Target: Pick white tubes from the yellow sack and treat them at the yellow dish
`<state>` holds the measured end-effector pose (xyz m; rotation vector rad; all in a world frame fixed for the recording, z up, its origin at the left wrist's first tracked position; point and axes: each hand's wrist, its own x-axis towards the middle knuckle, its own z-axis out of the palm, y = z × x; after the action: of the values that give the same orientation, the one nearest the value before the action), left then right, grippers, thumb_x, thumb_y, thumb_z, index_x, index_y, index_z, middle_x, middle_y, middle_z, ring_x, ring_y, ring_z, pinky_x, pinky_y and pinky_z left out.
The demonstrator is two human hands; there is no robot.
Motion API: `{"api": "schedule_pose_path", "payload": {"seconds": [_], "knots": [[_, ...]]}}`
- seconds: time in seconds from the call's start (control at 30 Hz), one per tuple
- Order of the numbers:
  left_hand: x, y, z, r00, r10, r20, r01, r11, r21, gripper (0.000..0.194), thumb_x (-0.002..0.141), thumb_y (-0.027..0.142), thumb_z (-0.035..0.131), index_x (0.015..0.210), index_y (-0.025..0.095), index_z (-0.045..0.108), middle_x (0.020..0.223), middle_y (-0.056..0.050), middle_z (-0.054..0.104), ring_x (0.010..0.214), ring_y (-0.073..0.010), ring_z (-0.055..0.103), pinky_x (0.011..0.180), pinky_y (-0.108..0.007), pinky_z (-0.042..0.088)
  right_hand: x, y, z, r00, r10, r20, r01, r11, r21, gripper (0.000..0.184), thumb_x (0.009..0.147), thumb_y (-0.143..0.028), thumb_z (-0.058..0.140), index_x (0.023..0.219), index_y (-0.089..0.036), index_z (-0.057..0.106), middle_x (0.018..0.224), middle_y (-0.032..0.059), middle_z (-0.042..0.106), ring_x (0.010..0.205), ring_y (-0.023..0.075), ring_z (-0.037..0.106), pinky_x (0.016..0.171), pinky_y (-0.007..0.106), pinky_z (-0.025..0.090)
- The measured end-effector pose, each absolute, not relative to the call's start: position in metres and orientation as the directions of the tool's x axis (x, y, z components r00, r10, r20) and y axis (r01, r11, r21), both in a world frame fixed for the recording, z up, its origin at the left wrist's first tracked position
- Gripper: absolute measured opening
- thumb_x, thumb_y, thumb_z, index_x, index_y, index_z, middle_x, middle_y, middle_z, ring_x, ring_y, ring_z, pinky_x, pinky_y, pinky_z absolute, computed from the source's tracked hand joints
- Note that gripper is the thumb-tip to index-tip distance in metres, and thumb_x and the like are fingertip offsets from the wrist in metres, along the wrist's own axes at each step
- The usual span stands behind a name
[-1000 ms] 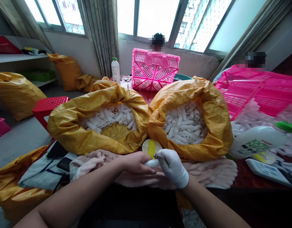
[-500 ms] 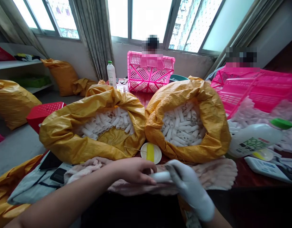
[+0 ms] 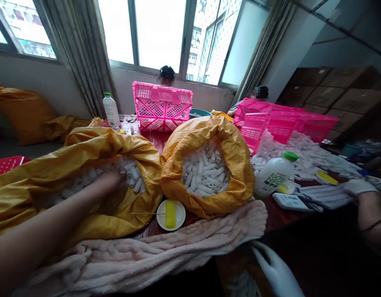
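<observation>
Table (image 3: 156,142) runs toward the bright windows (image 3: 157,33). I see the bare left hand (image 3: 108,183) down in the left sack (image 3: 116,144) among white tubes (image 3: 133,173), its grip hidden from me; the gloved right hand (image 3: 277,272) hangs open and empty below the table's near edge.

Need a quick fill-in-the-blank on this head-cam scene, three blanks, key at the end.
The left hand is bare and reaches into a yellow woven sack full of white ____.
The right hand wears a white ____.
Beyond the sacks, a person by the window sits behind a ____ plastic crate.

Missing words: tubes, glove, pink.
</observation>
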<state>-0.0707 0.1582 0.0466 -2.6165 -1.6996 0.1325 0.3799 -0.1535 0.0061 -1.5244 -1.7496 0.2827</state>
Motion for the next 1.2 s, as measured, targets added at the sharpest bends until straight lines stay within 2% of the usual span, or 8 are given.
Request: {"api": "schedule_pose_path", "payload": {"seconds": [0.1,0.2,0.33,0.53,0.67,0.83,0.97,1.2], "knots": [[-0.066,0.153,0.051,0.416,0.906,-0.08,0.909,-0.418,-0.002,0.028,0.073,0.022,0.048,0.099,0.021,0.059,0.077,-0.001,0.058,0.069,-0.0133,0.048,0.062,-0.021,0.031,0.348,-0.092,0.04,0.151,0.886,0.439,0.778,0.167,-0.606,0.028,0.08,-0.025,0.047,0.103,-0.039,0.055,0.093,0.0028,0.066,0.084,0.0229,0.063,0.072,0.037,0.054],[-0.058,0.141,0.059,0.405,0.908,-0.11,0.914,-0.404,0.037,0.033,0.079,0.043,0.04,0.076,0.018,0.062,0.066,-0.002,0.057,0.061,-0.0136,0.048,0.055,-0.022,0.03,0.314,-0.02,0.074,0.002,0.917,0.399,0.883,0.185,-0.431,0.021,0.083,-0.022,0.042,0.096,-0.023,0.06,0.095,0.0063,0.064,0.09,0.0209,0.06,0.082,0.034,0.049],[-0.044,0.11,0.066,0.429,0.903,-0.024,0.882,-0.414,0.225,0.043,0.081,0.05,0.03,0.06,0.018,0.05,0.061,-0.002,0.052,0.059,-0.014,0.048,0.056,-0.023,0.033,0.278,0.055,0.088,0.007,0.948,0.319,0.928,0.113,-0.356,0.012,0.079,-0.025,0.055,0.081,-0.017,0.063,0.086,0.0104,0.064,0.082,0.0227,0.06,0.074,0.04,0.049],[-0.017,0.049,0.043,0.318,0.948,0.029,0.8,-0.284,0.529,0.031,0.082,0.046,0.029,0.081,0.019,0.046,0.071,-0.003,0.057,0.064,-0.0158,0.053,0.059,-0.026,0.041,0.269,0.072,0.101,-0.043,0.977,0.208,0.935,0.113,-0.337,0.028,0.081,-0.037,0.052,0.095,-0.013,0.058,0.092,0.007,0.061,0.079,0.0155,0.058,0.07,0.034,0.049],[-0.004,0.022,0.024,0.424,0.893,0.152,0.782,-0.445,0.437,0.019,0.079,0.035,0.044,0.088,0.018,0.048,0.089,-0.006,0.056,0.083,-0.0186,0.053,0.075,-0.03,0.041,0.284,0.046,0.125,-0.136,0.988,0.067,0.929,0.151,-0.337,0.026,0.066,-0.037,0.067,0.072,-0.013,0.061,0.06,0.004,0.06,0.054,0.016,0.057,0.05,0.028,0.046],[0.003,0.014,0.022,0.422,0.892,0.161,0.836,-0.451,0.313,0.014,0.083,0.027,0.039,0.084,0.019,0.05,0.088,-0.006,0.058,0.088,-0.0196,0.052,0.08,-0.033,0.036,0.25,0.021,0.085,-0.395,0.918,0.031,0.613,0.288,-0.736,0.031,0.083,-0.039,0.045,0.103,-0.017,0.053,0.085,0.0039,0.066,0.069,0.0142,0.062,0.059,0.026,0.052],[0.006,0.018,0.019,0.416,0.9,0.129,0.861,-0.436,0.261,0.018,0.085,0.03,0.036,0.083,0.017,0.049,0.085,-0.006,0.06,0.083,-0.02,0.054,0.076,-0.033,0.037,0.227,0.023,0.032,-0.304,0.909,0.286,0.693,0.417,-0.588,0.027,0.086,-0.023,0.041,0.108,-0.014,0.052,0.106,0.01,0.061,0.098,0.019,0.057,0.088,0.035,0.046],[0.011,0.022,0.008,0.428,0.9,0.078,0.879,-0.435,0.195,0.019,0.086,0.032,0.036,0.084,0.017,0.048,0.081,-0.007,0.061,0.077,-0.0195,0.056,0.068,-0.03,0.038,0.239,0.012,0.018,-0.48,0.825,0.297,0.703,0.565,-0.432,0.024,0.082,-0.011,0.043,0.099,-0.019,0.059,0.098,0.0052,0.06,0.091,0.0193,0.053,0.086,0.038,0.044]]}}
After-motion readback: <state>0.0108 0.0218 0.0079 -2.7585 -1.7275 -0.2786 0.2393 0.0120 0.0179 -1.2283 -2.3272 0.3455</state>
